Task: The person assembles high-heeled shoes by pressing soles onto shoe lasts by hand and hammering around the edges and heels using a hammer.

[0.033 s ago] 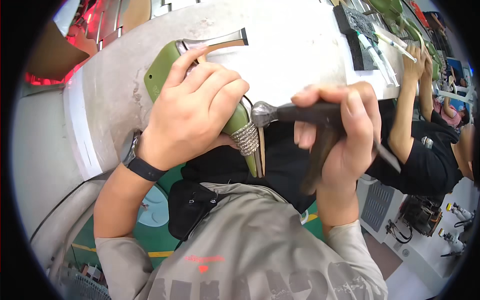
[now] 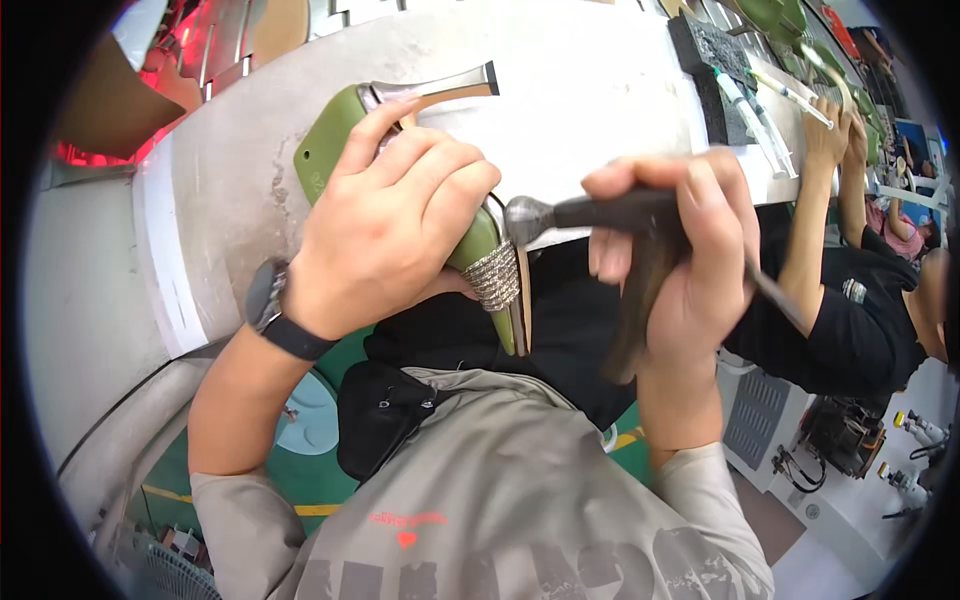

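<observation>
My left hand [image 2: 385, 225] is closed around a high-heeled shoe on a green last [image 2: 330, 145], which lies slanted over the near edge of the worktable. Its slim heel [image 2: 450, 88] points away to the right, and the toe points toward me. Near the toe runs a glittering silver strap [image 2: 495, 278]. In my right hand [image 2: 700, 250] is a dark hammer [image 2: 530, 220], somewhat blurred. Its rounded metal face is at the edge of the sole beside the strap, apparently touching it. My left palm hides the middle of the shoe.
The pale worktable [image 2: 590, 90] spreads beyond the shoe. At its right stand a black foam block [image 2: 705, 75] and several syringes [image 2: 755, 120]. A co-worker in a black shirt [image 2: 850, 330] works close by on the right. Metal conveyor slats [image 2: 225, 45] run along the far left.
</observation>
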A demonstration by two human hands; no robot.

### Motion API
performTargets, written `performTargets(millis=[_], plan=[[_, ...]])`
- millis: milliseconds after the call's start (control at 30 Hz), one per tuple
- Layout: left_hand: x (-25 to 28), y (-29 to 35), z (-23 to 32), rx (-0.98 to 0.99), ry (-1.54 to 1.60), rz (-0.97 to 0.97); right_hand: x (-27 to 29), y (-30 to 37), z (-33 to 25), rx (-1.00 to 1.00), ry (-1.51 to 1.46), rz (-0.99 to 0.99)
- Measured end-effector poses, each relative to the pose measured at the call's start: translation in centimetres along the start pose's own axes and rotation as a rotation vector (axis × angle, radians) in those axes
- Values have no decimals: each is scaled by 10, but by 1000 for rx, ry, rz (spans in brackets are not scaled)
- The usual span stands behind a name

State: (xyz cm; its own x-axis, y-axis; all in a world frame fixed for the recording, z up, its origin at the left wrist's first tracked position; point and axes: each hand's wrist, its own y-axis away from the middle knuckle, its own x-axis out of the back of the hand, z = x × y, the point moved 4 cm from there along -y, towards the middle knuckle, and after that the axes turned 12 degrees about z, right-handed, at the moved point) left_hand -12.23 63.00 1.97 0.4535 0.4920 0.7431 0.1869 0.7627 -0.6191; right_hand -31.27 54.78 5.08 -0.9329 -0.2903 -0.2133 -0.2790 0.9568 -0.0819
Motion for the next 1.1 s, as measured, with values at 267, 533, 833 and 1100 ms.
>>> performTargets(millis=[267,533,833,1100], plan=[[34,-9,-1,150,133,214,14,-55,13,928,1025,-170],[10,25,55,1098,1846,-156,40,53,1,258,240,-142],[-71,48,72,809,1323,-617,73,125,26,319,267,-102],[-98,25,116,594,1004,-341,109,148,39,194,349,86]])
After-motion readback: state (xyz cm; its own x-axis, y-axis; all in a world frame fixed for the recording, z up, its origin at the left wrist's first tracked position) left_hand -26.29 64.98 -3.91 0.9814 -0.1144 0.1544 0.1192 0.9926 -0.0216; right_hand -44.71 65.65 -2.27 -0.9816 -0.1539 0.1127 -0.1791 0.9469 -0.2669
